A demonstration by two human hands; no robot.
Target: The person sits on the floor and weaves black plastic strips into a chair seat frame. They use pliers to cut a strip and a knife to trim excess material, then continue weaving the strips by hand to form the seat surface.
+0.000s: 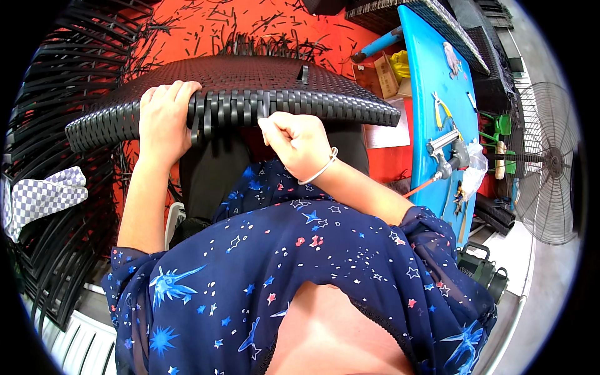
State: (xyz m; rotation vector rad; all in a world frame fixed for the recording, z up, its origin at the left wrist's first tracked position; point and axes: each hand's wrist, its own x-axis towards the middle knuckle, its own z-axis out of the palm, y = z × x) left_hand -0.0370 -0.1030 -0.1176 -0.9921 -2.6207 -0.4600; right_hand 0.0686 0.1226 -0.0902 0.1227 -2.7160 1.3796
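Note:
A black woven rattan panel lies across my lap, its thick near edge wrapped in glossy flat strips. My left hand grips that edge left of the middle, with the fingers over the top and the thumb tucked at the side. Just right of the middle, my right hand is closed, thumb and forefinger pinching a flat black strip at the edge. Its other fingers curl into the palm. One short strip end sticks up from the panel's top. The panel's underside is hidden.
Long black strips hang in bundles at the left beside a checkered cloth. Strip offcuts litter the red floor. On the right, a blue table bears pliers and an air tool with an orange hose. Beyond stands a fan.

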